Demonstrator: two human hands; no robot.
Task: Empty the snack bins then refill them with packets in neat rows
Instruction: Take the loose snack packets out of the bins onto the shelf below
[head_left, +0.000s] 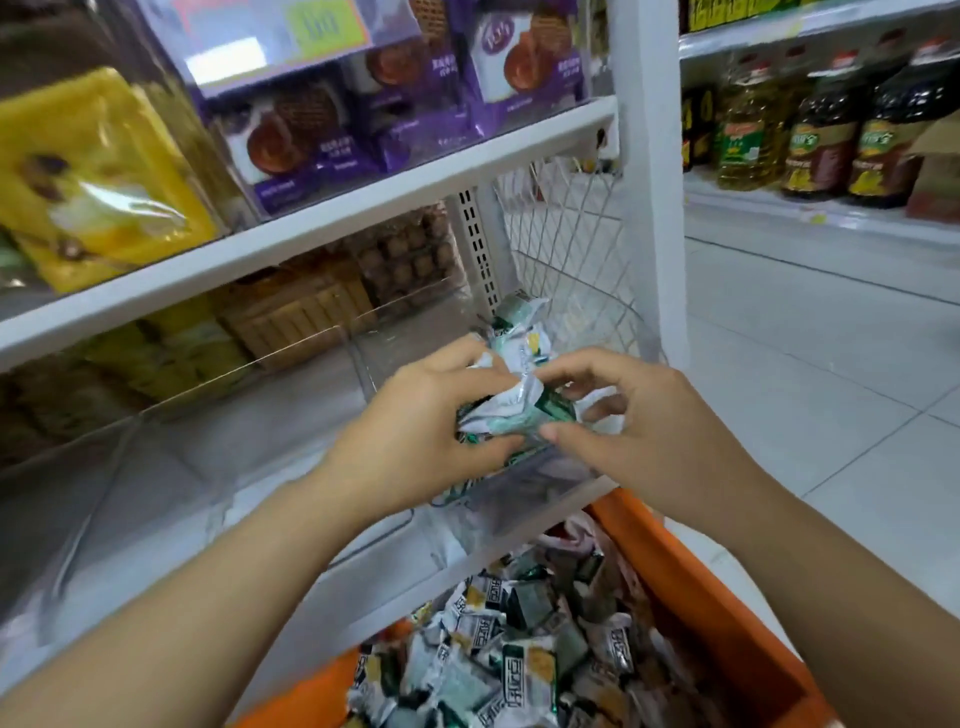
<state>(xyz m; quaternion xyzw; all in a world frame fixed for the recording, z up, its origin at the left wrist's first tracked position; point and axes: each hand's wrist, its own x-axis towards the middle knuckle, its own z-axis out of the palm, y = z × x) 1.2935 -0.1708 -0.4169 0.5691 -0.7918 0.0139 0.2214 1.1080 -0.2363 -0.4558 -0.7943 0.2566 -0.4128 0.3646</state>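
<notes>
**Desk:** What have the hands got?

**Operator:** On my feed, both hands are on one bunch of crumpled green-and-white foil packets (511, 410). The left hand (415, 431) has its fingers curled over the bunch from the left, with the thumb underneath. The right hand (641, 431) pinches the same bunch from the right between thumb and forefinger. Its other fingers are bent, and I can't tell whether they touch anything.

**Desk:** Where is the bunch?

**Operator:** It's over the clear plastic bin (519, 501) at the right end of the lower white shelf (395, 592), just above the bin's front wall. I see more packets of the same kind (519, 322) farther back in that bin, near the white wire mesh panel (566, 249).

**Desk:** And below?

**Operator:** An orange plastic crate (701, 597) sits under the shelf edge. It holds a loose heap of similar packets (519, 654) in green and white, some with yellow.

**Desk:** The surroundings?

**Operator:** Left of that bin are other clear bins (208, 441), with brown biscuit packs (311, 306) behind them. The upper white shelf (363, 208) carries purple packs printed with round brown biscuits (519, 67) and a blurred yellow pack (88, 171). Across the white tiled floor (831, 389) stand yellow oil bottles (748, 130) and dark bottles (831, 140).
</notes>
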